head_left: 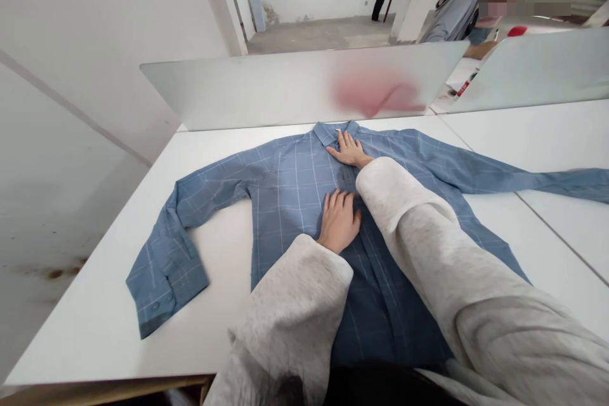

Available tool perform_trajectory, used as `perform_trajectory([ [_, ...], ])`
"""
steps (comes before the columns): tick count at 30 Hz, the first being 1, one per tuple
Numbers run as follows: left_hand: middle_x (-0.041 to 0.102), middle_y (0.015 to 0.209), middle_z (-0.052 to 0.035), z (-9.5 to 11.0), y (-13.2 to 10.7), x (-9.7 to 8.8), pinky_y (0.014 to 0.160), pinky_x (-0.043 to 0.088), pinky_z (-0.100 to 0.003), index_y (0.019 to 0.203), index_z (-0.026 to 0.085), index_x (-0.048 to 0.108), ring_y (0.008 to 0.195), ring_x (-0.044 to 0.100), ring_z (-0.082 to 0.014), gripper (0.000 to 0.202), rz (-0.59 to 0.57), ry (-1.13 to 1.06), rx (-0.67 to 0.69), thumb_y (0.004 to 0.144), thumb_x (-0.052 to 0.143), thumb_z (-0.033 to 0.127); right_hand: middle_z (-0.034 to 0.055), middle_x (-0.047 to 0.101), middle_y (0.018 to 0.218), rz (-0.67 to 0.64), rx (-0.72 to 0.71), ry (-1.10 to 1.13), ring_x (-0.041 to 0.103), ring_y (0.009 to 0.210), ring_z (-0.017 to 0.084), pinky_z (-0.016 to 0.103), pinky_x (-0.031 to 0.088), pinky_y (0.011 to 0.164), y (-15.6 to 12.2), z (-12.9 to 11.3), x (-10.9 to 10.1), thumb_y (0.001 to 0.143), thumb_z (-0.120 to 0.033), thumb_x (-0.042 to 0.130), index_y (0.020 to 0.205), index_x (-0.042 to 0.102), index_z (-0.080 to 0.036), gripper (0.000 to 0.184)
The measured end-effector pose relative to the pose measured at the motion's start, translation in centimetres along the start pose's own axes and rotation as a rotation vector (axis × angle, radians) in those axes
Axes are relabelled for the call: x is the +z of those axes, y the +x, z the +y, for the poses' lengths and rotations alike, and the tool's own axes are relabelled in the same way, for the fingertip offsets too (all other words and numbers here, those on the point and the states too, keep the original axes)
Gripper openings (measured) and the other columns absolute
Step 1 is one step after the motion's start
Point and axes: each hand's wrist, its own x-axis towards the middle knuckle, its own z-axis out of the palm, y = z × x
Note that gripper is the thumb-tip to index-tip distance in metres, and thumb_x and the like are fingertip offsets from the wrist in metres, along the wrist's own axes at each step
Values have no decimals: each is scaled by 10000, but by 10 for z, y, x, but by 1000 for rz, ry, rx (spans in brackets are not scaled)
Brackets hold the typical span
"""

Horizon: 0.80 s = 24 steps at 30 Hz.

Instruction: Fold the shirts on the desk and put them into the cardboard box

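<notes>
Left hand (339, 222) and right hand (349, 150) pressing flat on a blue checked shirt (290, 184) spread on a white table (95, 330).

The hands are resting apart and palm down, neither gripping cloth: the left is lying at mid-front, the right just below the collar (328, 133). The shirt is lying with its collar away from the person and its sleeves stretched out sideways. One sleeve is bending down at the left to a buttoned cuff (166, 285), and the other is running off the right edge of the view. Grey sweatshirt sleeves (290, 311) are covering much of the shirt front, and its hem is cut off below, hidden by a dark shape that is hard to make out. Beyond the shirt, a pink blur (375, 92) is showing through a frosted panel (238, 89), too smeared to identify.
</notes>
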Motion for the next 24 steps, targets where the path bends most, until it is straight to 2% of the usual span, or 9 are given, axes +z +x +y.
perform_trajectory([
  [5, 467, 1392, -99, -1, 1, 0, 1136, 248, -451, 1320, 137, 387, 1352, 324, -268, 513, -110, -82, 113, 843, 517, 274, 169, 87, 1546, -9, 9, -27, 94, 1422, 281, 516, 106, 1127, -1, -1, -1, 852, -688, 198, 1495, 36, -88, 894],
  [10, 425, 1430, -102, -2, 0, 0, 1141, 226, -494, 1363, 121, 350, 1388, 227, -320, 629, -188, -73, 229, 797, 567, 290, 171, 91, 1545, -6, 7, -45, 94, 1423, 277, 508, 115, 1127, -4, -3, -2, 858, -681, 197, 1494, 38, -81, 888],
  [12, 471, 1392, -96, -2, 1, 0, 1149, 222, -481, 1328, 127, 397, 1378, 267, -294, 558, -187, -77, 263, 808, 545, 260, 174, 100, 1543, 7, 3, -38, 107, 1420, 284, 514, 122, 1123, -5, -3, -3, 856, -682, 200, 1494, 50, -83, 887],
  [16, 588, 1253, -78, -1, 3, 1, 1164, 238, -387, 1209, 133, 499, 1295, 417, -201, 376, -126, -107, 275, 839, 431, 139, 171, 100, 1544, 10, 5, -25, 104, 1421, 282, 510, 110, 1126, -6, -3, -3, 853, -679, 212, 1494, 61, -86, 886],
  [19, 621, 1193, -65, -1, 4, 1, 1142, 295, -381, 1170, 168, 516, 1234, 482, -165, 385, -91, -112, 251, 828, 368, 73, 169, 101, 1544, 18, 4, -23, 105, 1420, 284, 508, 112, 1127, -5, -3, -2, 853, -680, 210, 1494, 69, -89, 883],
  [24, 639, 1151, -63, -1, 4, 0, 1128, 325, -381, 1149, 174, 527, 1184, 524, -162, 373, -92, -114, 272, 819, 384, 75, 172, 113, 1542, 33, -6, -28, 113, 1418, 293, 524, 119, 1122, -5, -2, -1, 856, -677, 206, 1493, 81, -92, 874],
])
